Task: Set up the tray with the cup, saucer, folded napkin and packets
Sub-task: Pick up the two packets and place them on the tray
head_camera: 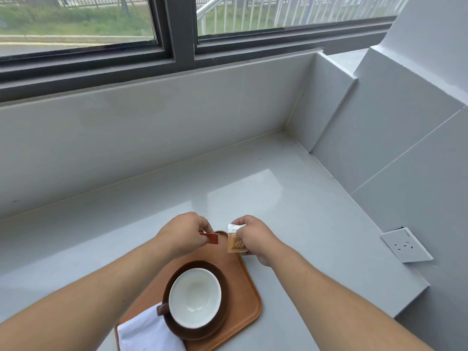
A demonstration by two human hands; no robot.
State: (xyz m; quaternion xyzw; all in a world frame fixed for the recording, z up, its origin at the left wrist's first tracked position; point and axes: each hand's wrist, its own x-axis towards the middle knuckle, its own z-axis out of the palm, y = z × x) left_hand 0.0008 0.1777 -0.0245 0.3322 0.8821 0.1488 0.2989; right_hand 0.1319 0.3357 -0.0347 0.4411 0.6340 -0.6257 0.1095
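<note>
We take this for a kitchen or pantry corner at ground level. Our landmark is the pale, glossy counter [278, 198]. Glazed grey-white tiles [152, 117] rise straight behind it and along its right side, with a white wall socket [405, 245] low at its right end. Above its back edge runs a dark-framed window [177, 34] showing grass [76, 24] and white railings [304, 11]. On the counter's near part lies a wooden tray [250, 300] with cup [195, 297] and saucer [225, 287].
</note>
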